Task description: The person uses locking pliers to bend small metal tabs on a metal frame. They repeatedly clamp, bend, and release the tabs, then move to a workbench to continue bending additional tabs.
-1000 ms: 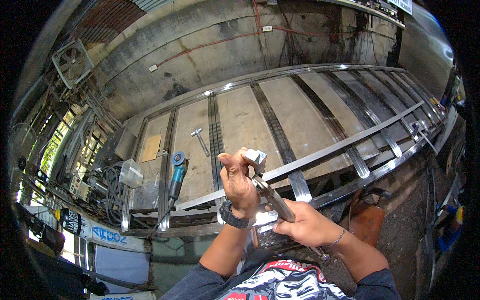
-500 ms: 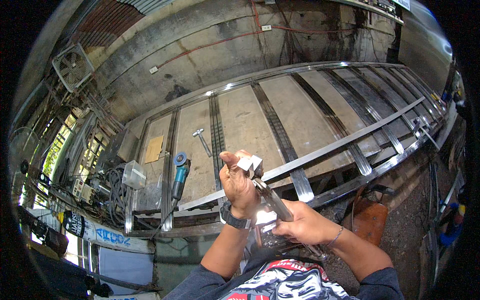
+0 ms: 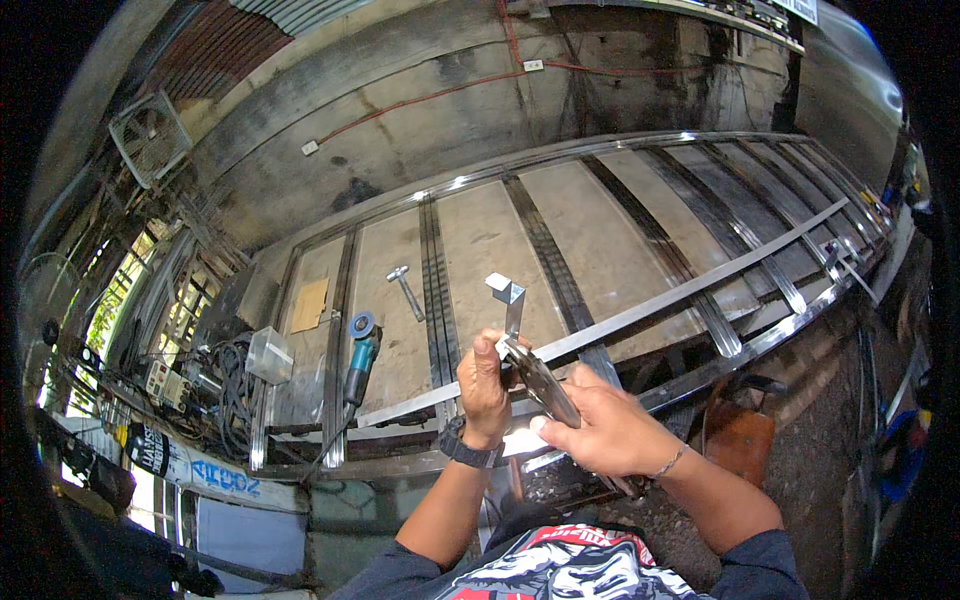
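Observation:
My left hand (image 3: 484, 392) is closed around the lower end of a bent metal strip (image 3: 513, 308), with the thumb up against it. The strip rises from the fingers and ends in a folded, bright tab at the top. My right hand (image 3: 618, 428) grips silver pliers (image 3: 546, 384). Their jaws meet the strip's lower end right beside my left fingers; how firmly they bite cannot be made out. Both hands are above the near edge of a large metal frame (image 3: 432, 290) with several crossbars.
A hammer (image 3: 405, 292) and a teal angle grinder (image 3: 361, 362) lie left of my hands. Beyond them are a cardboard piece (image 3: 308, 303) and a clear plastic box (image 3: 269, 356). A long flat bar (image 3: 690, 289) crosses the frame. An orange-brown chair (image 3: 738, 440) stands at right.
My left hand has moved slightly down and turned, and its fingers now close around the strip's lower end. The strip now stands upright above the hand. The pliers tilt slightly differently.

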The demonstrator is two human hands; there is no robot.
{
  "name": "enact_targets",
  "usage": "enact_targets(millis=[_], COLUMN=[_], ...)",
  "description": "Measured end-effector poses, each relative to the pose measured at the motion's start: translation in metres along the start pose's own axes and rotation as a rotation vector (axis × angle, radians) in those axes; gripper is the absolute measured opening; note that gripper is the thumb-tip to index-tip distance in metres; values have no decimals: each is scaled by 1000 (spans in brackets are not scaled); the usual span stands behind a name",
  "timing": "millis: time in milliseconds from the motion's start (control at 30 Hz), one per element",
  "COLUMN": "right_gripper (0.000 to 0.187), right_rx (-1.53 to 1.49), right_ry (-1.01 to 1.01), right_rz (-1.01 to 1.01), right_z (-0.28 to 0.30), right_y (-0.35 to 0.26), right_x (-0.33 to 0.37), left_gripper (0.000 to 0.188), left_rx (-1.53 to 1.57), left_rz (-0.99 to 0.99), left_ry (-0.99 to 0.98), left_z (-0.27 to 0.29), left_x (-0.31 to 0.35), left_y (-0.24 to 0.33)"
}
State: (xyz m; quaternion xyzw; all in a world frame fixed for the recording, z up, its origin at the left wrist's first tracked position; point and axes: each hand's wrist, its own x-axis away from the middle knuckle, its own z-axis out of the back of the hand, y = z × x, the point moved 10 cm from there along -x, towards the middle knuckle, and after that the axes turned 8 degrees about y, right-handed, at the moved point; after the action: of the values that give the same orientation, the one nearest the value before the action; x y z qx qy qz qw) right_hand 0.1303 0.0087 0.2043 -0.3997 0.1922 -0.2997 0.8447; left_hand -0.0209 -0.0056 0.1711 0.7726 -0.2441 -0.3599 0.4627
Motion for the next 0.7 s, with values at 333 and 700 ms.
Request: enact_targets(millis=[333,700], right_gripper=[42,30], right_rx=[130,-221], right_ry=[-122,-384], right_rz=[-57,-59], right_z=[24,16], right_y=[0,32], right_x=[-24,-22], left_gripper=[52,57], left_rx=[21,64], left_rz=[-56,147], left_ry=[26,83], left_z=[0,7], left_x=[-18,-28], left_y=[-3,-16])
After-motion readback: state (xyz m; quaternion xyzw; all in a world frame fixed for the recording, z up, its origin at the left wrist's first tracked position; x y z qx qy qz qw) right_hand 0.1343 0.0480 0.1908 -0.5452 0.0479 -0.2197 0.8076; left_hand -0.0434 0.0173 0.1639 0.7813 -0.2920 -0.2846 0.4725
